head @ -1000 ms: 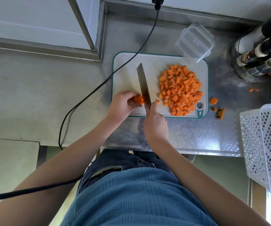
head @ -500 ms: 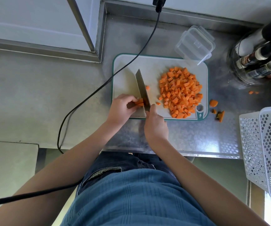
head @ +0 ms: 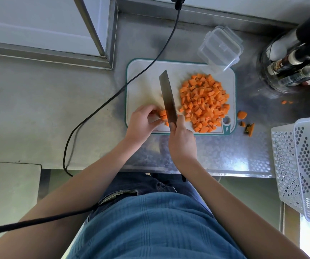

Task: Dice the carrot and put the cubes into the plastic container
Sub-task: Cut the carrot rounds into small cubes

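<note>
Dicing looks mostly wrapped up from where I'm watching: the big heap of carrot cubes (head: 204, 101) covers the right half of the cutting board (head: 143, 81), and only a short carrot stub (head: 163, 115) is left at the board's near-left edge. My left hand (head: 143, 122) has its fingers curled round that stub, pinning it down, while my right hand (head: 183, 141) is wrapped tight on the handle of the knife (head: 167, 96), blade set right against the stub. So I'd guess a few more cuts, and then the whole transfer is still to do, because the plastic container (head: 219, 46) sits empty just past the board's far-right corner, tilted against its lid I think, hard to say. Surface-wise it's a grey counter (head: 38, 101) with a patterned steel strip along the near edge, a recessed frame at the back left, and a black cable (head: 102, 105) trailing across toward me. White perforated basket (head: 303, 165) on the right, bottles (head: 298, 58) in the far-right corner. Smaller stuff: carrot offcuts (head: 245, 122) lying just off the board's right edge, plus tiny bits (head: 285, 102) further right.
</note>
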{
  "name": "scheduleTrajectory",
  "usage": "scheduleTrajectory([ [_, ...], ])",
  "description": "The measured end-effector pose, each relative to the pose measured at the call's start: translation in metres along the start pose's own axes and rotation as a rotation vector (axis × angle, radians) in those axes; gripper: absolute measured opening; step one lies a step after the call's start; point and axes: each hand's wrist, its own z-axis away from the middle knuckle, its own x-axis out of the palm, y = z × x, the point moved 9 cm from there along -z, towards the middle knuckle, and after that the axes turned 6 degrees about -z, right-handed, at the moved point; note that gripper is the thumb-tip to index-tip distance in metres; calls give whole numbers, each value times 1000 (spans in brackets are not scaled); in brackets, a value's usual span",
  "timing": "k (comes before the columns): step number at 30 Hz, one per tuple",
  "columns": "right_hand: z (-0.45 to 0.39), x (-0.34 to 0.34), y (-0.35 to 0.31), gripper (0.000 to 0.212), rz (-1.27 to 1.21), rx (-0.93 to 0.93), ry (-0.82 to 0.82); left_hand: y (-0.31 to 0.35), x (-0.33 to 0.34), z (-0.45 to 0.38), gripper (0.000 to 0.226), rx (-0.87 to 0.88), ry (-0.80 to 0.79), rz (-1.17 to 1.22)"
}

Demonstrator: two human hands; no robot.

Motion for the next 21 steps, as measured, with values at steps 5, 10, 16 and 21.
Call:
scheduleTrajectory([
  [5, 0, 4, 2, 24, 33, -18, -1, 0, -2, -1, 9, -13, 32, 15],
  [10, -2, 10, 6, 16, 103, -6, -16, -3, -1, -2, 6, -12, 44, -6],
  [16, -9, 23, 9, 16, 194, 29, -46, 2, -5, -2, 8, 25, 82, -40],
  [21, -11, 19, 12, 17, 176, 16, -42, 3, -3, -2, 10, 42, 88, -66],
])
